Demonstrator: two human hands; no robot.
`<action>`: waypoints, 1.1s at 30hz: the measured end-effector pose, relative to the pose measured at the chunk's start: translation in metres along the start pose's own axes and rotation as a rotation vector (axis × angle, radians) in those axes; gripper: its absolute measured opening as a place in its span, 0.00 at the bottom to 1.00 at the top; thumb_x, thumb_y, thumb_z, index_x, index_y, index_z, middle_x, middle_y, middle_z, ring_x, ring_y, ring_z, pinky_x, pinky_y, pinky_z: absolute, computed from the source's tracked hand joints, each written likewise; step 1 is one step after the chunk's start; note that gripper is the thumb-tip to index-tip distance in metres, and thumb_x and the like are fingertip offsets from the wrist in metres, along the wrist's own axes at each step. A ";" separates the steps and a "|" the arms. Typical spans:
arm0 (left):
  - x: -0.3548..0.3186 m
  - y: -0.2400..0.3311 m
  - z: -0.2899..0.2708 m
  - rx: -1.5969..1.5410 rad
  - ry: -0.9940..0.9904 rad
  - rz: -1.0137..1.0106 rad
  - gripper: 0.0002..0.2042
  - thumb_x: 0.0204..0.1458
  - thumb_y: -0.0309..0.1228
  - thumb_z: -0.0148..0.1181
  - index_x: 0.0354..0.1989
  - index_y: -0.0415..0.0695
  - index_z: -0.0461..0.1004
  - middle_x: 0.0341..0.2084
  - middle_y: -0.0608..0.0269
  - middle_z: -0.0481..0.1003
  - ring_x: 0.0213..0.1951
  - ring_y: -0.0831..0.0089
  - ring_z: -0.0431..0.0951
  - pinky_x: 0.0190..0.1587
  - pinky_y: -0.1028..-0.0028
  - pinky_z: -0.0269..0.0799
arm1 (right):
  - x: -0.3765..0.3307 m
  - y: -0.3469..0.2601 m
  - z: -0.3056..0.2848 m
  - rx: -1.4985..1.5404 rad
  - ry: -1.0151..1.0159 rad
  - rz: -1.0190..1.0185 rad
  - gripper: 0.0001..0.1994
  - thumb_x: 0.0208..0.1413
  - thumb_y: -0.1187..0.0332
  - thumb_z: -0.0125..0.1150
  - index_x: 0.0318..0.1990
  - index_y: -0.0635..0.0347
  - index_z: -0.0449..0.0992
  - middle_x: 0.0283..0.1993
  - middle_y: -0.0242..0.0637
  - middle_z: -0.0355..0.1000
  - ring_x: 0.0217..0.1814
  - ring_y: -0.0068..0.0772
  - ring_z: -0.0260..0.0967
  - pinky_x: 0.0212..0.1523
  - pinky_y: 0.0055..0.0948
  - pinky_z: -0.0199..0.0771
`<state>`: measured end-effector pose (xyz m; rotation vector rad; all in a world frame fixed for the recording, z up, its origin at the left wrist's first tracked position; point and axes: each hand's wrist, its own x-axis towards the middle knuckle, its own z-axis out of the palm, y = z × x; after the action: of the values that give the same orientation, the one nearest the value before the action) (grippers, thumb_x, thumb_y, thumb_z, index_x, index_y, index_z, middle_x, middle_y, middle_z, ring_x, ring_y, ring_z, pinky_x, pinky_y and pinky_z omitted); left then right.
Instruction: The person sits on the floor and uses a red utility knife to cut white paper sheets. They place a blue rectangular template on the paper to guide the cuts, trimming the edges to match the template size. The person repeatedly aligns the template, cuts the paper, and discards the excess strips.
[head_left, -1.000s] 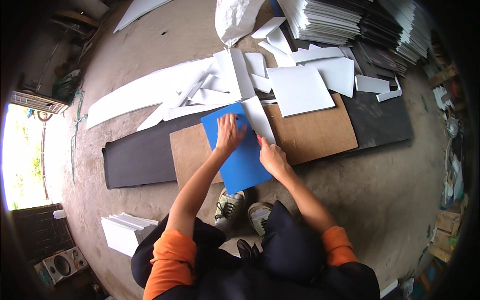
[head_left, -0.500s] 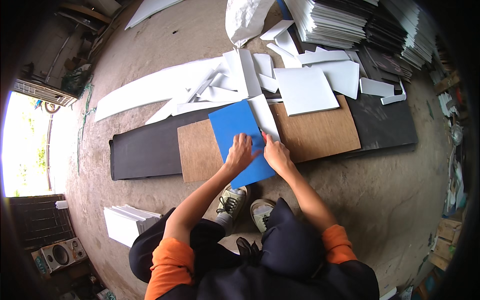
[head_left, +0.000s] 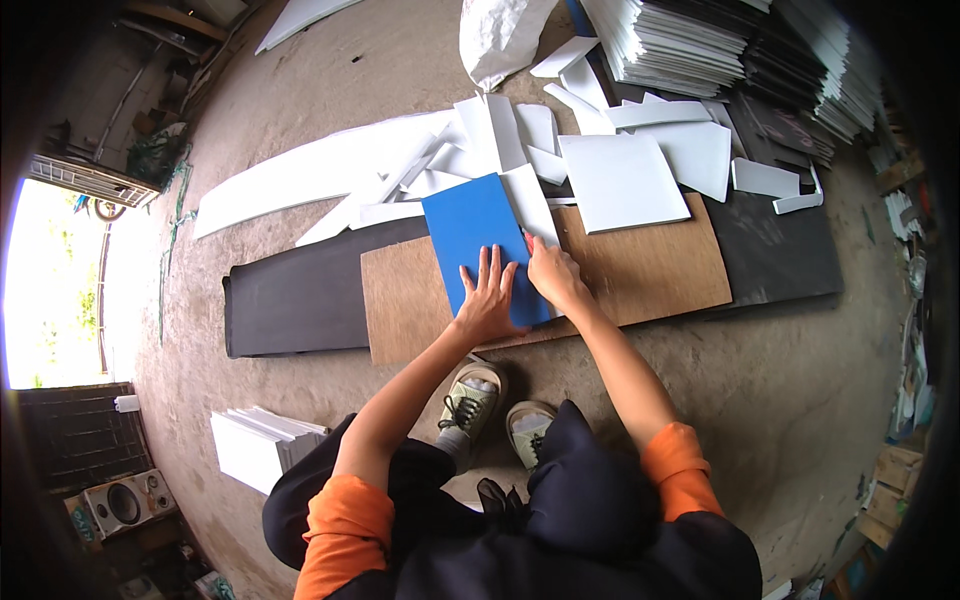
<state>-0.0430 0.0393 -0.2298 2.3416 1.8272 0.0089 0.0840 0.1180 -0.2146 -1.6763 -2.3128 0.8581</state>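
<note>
The left hand (head_left: 487,308) is lying flat with fingers spread wide on the blue sheet (head_left: 472,222), which is crossing the wooden board (head_left: 650,262) left of its middle and overhanging the far edge. The right hand (head_left: 556,274) is gripping a red tool (head_left: 529,240) at the blue sheet's right edge, where a white sheet (head_left: 531,196) is showing. A white panel (head_left: 625,182) is overlapping the board's far edge toward its right corner.

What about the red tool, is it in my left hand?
No, the right hand grips the red tool, while the left hand lies spread on the blue sheet.
</note>
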 end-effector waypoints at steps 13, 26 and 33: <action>0.008 -0.011 -0.008 0.027 -0.021 0.056 0.58 0.17 0.56 0.67 0.61 0.46 0.43 0.58 0.36 0.42 0.60 0.40 0.41 0.46 0.32 0.47 | 0.021 -0.002 0.002 -0.007 -0.042 0.021 0.13 0.50 0.67 0.45 0.41 0.65 0.64 0.33 0.58 0.69 0.38 0.58 0.68 0.39 0.47 0.69; 0.007 -0.018 -0.012 -0.020 -0.056 0.070 0.57 0.18 0.55 0.67 0.61 0.47 0.44 0.58 0.38 0.41 0.60 0.42 0.39 0.48 0.33 0.45 | 0.019 -0.005 0.000 -0.039 -0.021 0.020 0.11 0.49 0.71 0.45 0.39 0.66 0.66 0.32 0.54 0.71 0.38 0.51 0.70 0.37 0.43 0.71; 0.007 -0.018 -0.014 -0.038 -0.076 0.069 0.57 0.18 0.54 0.68 0.61 0.47 0.43 0.59 0.38 0.40 0.61 0.43 0.37 0.48 0.33 0.45 | 0.018 -0.004 -0.001 -0.025 -0.039 0.027 0.12 0.49 0.70 0.44 0.40 0.65 0.65 0.32 0.54 0.70 0.38 0.53 0.69 0.38 0.44 0.70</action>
<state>-0.0601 0.0520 -0.2193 2.3448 1.6957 -0.0359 0.0748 0.1345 -0.2153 -1.7201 -2.3409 0.8776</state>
